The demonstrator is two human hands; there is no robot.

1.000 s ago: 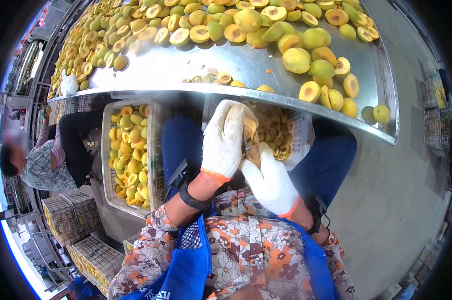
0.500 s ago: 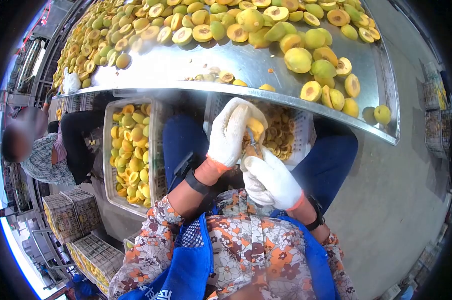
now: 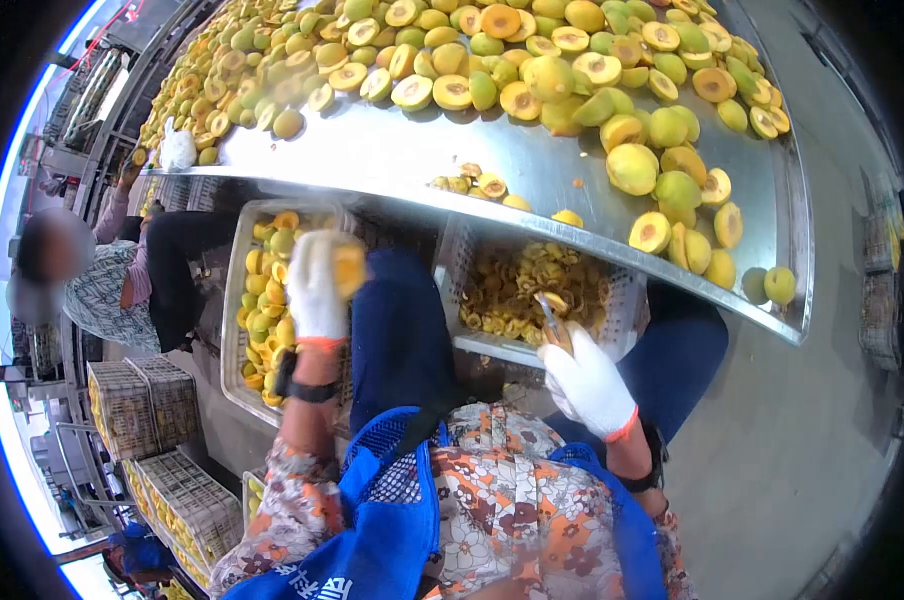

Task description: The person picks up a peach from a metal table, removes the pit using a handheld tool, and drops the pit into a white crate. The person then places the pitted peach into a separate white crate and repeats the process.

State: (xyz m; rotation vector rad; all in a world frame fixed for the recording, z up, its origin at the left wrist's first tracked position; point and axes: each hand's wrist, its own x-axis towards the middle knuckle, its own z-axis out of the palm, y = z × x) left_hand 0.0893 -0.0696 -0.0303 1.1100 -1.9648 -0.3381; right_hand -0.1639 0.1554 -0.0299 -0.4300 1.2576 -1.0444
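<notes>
My left hand (image 3: pixel 318 292), in a white glove, holds a yellow peach half (image 3: pixel 350 268) in its fingers, slightly smeared by motion. Below it stands a pale plastic crate (image 3: pixel 234 365) heaped with peach halves (image 3: pixel 269 350). My gloved right hand (image 3: pixel 584 383) is closed around the wooden handle of a pitting knife (image 3: pixel 553 322), whose metal tip points up and away from me. Behind that tip, a second crate (image 3: pixel 627 315) between my knees holds brownish-yellow pits and scraps (image 3: pixel 517 290).
A metal table (image 3: pixel 372 140) spans the front, heaped with cut peaches (image 3: pixel 452 60); its raised edge runs just above the crates. At the left sits another person (image 3: pixel 112 290) near a white bag (image 3: pixel 178 148). Stacked crates (image 3: pixel 147 405) stand at the lower left.
My hands have parted. The left has swung left with the peach half to above the crate of halves; the right has moved slightly right and down with the knife.
</notes>
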